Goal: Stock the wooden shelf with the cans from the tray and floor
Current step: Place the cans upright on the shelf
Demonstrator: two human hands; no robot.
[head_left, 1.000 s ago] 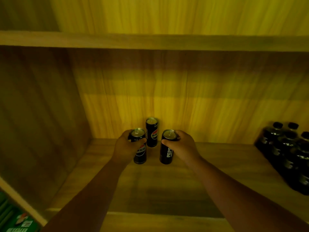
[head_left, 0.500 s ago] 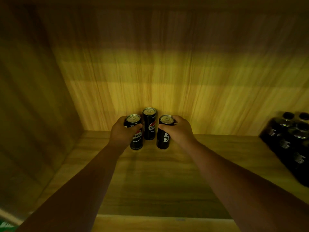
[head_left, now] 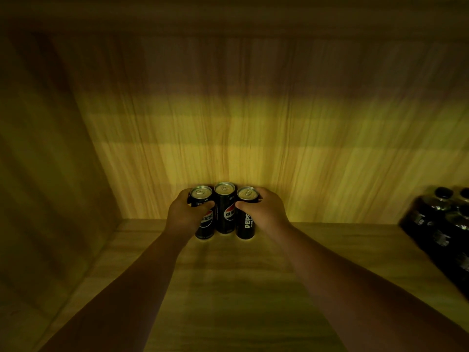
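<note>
Three slim black Pepsi cans stand upright in a row on the wooden shelf board (head_left: 228,280), close to the back panel. My left hand (head_left: 186,214) wraps the left can (head_left: 205,224). My right hand (head_left: 266,212) wraps the right can (head_left: 245,226). The middle can (head_left: 225,212) stands free between them, touching or nearly touching both. Both held cans rest on the board.
A shrink-wrapped pack of dark bottles (head_left: 441,224) sits at the right end of the shelf. The shelf's left side wall (head_left: 50,186) rises at the left. The back panel (head_left: 253,135) is just behind the cans.
Both hands pushed their cans back and inward, so they now stand level with the middle can in one tight row. The view has dipped further into the shelf.
</note>
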